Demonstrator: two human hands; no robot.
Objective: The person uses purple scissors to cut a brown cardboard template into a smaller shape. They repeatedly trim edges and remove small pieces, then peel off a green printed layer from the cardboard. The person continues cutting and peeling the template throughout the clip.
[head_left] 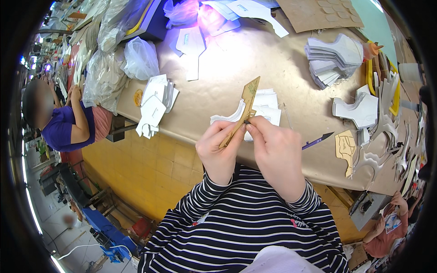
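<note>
My left hand (218, 148) grips a thin tan pattern template (249, 96) by its lower end, tilted up above the table's near edge. The thumb and fingers of my right hand (278, 152) are pinched together at the template's edge, around a small dark thing that I cannot make out. Just behind the hands lies a stack of white cut pieces (268, 101), partly covered by the template. Curved white pieces (229, 116) show beside my left fingers. A purple pen-like tool (315, 142) lies to the right of my right hand.
Another tan template (345, 146) and white stacks (359, 110) lie at the right, with a larger stack (334, 57) farther back. More white pieces (154, 105) and a plastic bag (141, 59) are at the left. A person in a purple shirt (68, 125) sits beyond the table's left end.
</note>
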